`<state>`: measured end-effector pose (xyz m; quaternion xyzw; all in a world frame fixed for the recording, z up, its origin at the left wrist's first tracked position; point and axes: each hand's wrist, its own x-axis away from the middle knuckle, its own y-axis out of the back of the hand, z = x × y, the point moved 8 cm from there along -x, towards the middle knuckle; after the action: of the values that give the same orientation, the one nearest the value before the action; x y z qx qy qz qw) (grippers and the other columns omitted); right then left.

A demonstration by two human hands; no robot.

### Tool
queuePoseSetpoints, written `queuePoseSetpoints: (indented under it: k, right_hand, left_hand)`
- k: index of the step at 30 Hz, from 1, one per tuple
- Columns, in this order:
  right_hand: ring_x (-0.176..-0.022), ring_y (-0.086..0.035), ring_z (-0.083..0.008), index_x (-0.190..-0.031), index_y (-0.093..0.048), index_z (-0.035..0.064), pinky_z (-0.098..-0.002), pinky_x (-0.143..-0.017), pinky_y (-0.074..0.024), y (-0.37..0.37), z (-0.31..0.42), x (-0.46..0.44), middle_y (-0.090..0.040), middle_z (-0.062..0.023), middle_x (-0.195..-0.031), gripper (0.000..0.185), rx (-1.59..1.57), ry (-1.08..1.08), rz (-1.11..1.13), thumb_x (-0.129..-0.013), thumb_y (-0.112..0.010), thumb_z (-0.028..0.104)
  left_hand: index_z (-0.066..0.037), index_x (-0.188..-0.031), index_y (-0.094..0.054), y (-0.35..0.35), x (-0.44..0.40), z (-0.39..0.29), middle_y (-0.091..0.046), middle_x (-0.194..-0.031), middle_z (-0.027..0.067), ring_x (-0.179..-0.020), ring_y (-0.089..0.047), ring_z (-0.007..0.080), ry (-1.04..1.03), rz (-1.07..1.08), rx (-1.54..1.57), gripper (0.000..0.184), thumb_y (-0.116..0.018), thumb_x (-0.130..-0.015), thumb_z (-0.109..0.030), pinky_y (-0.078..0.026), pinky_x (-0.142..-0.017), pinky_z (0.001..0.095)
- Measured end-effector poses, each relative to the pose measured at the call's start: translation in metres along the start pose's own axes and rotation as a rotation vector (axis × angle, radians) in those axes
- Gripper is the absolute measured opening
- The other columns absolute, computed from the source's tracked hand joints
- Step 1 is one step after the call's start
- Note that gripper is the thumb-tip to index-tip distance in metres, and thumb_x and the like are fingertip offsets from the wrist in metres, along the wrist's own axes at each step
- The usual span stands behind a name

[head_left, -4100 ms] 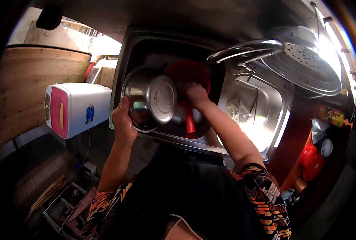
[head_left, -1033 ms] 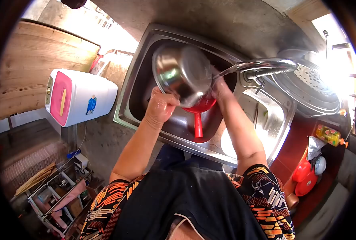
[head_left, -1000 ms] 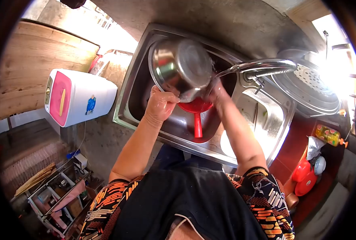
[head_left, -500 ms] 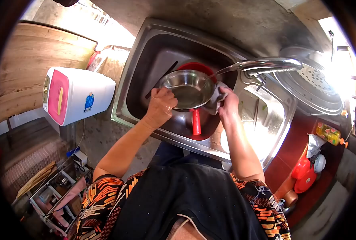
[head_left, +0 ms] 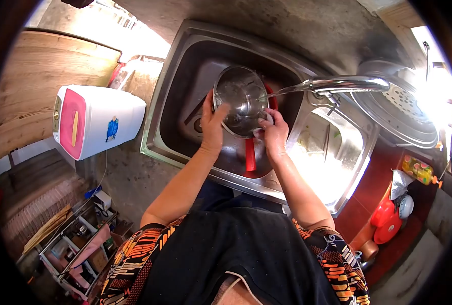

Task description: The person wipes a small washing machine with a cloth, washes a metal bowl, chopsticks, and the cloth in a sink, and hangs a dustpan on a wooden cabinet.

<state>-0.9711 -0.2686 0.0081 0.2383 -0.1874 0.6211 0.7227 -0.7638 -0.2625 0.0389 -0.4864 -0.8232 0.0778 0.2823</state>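
A shiny metal bowl [head_left: 240,96] is held tilted over the left basin of the steel sink [head_left: 157,117], its inside facing me. My left hand [head_left: 213,122] grips the bowl's left rim, fingers behind it and thumb inside. At the lower right rim, my right hand [head_left: 273,129] is closed on a pale, crumpled cloth [head_left: 260,131] pressed to the bowl. Water runs from the faucet [head_left: 348,83] onto the bowl's right side. Behind and below the bowl is a red utensil, mostly hidden, with its red handle [head_left: 250,155] pointing towards me.
A dark stick lies in the left basin. The right basin [head_left: 317,137] holds chopsticks and a little water. Large steamer trays [head_left: 398,107] lean at the right. A white and pink appliance [head_left: 101,122] stands left of the sink. A yellow bottle [head_left: 416,169] lies far right.
The bowl has gone from nearly level, with water in it, to steeply tilted. My left hand shifted onto its left side, and my right hand moved inward with the cloth.
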Motion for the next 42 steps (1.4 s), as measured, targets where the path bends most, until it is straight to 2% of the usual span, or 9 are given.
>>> queuePoseSetpoints:
  k: [5,10,15,17,23,29,32,38,42]
  right_hand:
    - [-0.068,-0.061,-0.0153,-0.123,-0.059,0.0059,-0.0283,-0.061,-0.053,-0.012,0.002,-0.014,-0.061,-0.0055,-0.085,0.038,-0.593,-0.211,-0.002,-0.085,-0.062,0.002]
    - [-0.087,-0.064,-0.024,-0.132,-0.054,0.0107,-0.0313,-0.077,-0.0519,-0.042,0.06,0.021,-0.058,-0.0096,-0.107,0.044,-0.092,0.351,0.37,-0.088,-0.061,0.013]
    - [-0.107,-0.06,-0.041,-0.131,-0.053,0.0073,-0.0419,-0.091,-0.0496,-0.081,-0.017,0.002,-0.058,-0.0179,-0.126,0.049,1.146,0.905,0.157,-0.084,-0.064,0.019]
    - [-0.102,-0.061,-0.0418,-0.123,-0.058,0.0068,-0.0438,-0.088,-0.0505,-0.075,-0.002,-0.025,-0.061,-0.0174,-0.121,0.045,1.13,0.586,0.02,-0.081,-0.066,0.019]
    - [-0.099,-0.063,-0.0269,-0.115,-0.06,0.0045,-0.0398,-0.084,-0.051,-0.128,-0.021,-0.103,-0.067,-0.0125,-0.105,0.041,0.082,0.29,0.147,-0.076,-0.067,0.013]
    - [-0.105,-0.061,-0.0303,-0.126,-0.055,0.0091,-0.0392,-0.087,-0.0485,-0.102,-0.034,-0.023,-0.065,-0.0201,-0.106,0.051,0.407,0.248,0.886,-0.077,-0.067,0.017]
    - [-0.105,-0.058,-0.021,-0.127,-0.055,0.0071,-0.0347,-0.089,-0.0471,-0.071,0.024,-0.023,-0.061,-0.0072,-0.114,0.057,1.291,0.532,0.367,-0.073,-0.073,0.011]
    - [-0.11,-0.057,-0.0292,-0.126,-0.055,0.0064,-0.0377,-0.094,-0.0452,-0.133,-0.001,-0.07,-0.06,-0.0155,-0.117,0.048,-0.246,0.121,0.414,-0.083,-0.069,0.021]
    - [-0.107,-0.058,-0.0312,-0.119,-0.057,0.0039,-0.0379,-0.094,-0.0444,-0.143,0.019,-0.031,-0.059,-0.0186,-0.118,0.037,-0.205,0.137,0.624,-0.092,-0.057,0.029]
  left_hand:
    - [-0.007,-0.147,-0.035,0.002,-0.01,-0.008,-0.053,-0.129,0.0141,-0.114,-0.054,0.0247,-0.129,-0.023,-0.539,0.084,-0.055,-0.068,0.014,-0.043,-0.099,0.0329]
    - [-0.012,-0.147,-0.035,-0.029,0.016,-0.085,-0.044,-0.126,0.0241,-0.113,-0.048,0.0441,-0.605,0.047,-1.149,0.09,-0.05,-0.063,0.015,-0.041,-0.101,0.0426]
    - [-0.019,-0.149,-0.034,0.011,-0.017,0.0,-0.056,-0.114,0.0201,-0.097,-0.058,0.0386,-0.093,0.015,-0.983,0.093,-0.05,-0.063,0.015,-0.05,-0.088,0.0407]
    - [-0.02,-0.148,-0.035,0.013,-0.008,0.01,-0.063,-0.102,0.0136,-0.077,-0.062,0.0281,0.259,-0.078,-0.71,0.095,-0.052,-0.061,0.015,-0.055,-0.057,0.0366]
    - [-0.018,-0.147,-0.039,0.015,-0.004,0.009,-0.06,-0.1,0.011,-0.07,-0.059,0.0223,0.408,-0.094,-0.587,0.095,-0.053,-0.059,0.013,-0.05,-0.044,0.0328]
    - [-0.011,-0.137,-0.046,0.052,-0.042,0.042,-0.057,-0.096,0.0142,-0.064,-0.057,0.0262,0.426,-0.036,-0.424,0.08,-0.048,-0.061,0.013,-0.052,-0.043,0.0405]
    - [-0.002,-0.122,-0.051,0.035,-0.032,0.026,-0.054,-0.077,0.0124,-0.054,-0.054,0.0261,0.4,-0.046,-0.395,0.065,-0.049,-0.059,0.014,-0.049,-0.042,0.0428]
    - [-0.01,-0.132,-0.048,0.052,-0.039,0.053,-0.056,-0.102,0.0146,-0.081,-0.059,0.029,0.542,0.032,-0.416,0.08,-0.051,-0.056,0.017,-0.051,-0.042,0.0456]
    - [0.002,-0.115,-0.052,0.021,-0.018,0.012,-0.055,-0.086,0.014,-0.066,-0.058,0.0307,0.469,0.007,-0.323,0.058,-0.049,-0.058,0.016,-0.051,-0.045,0.0428]
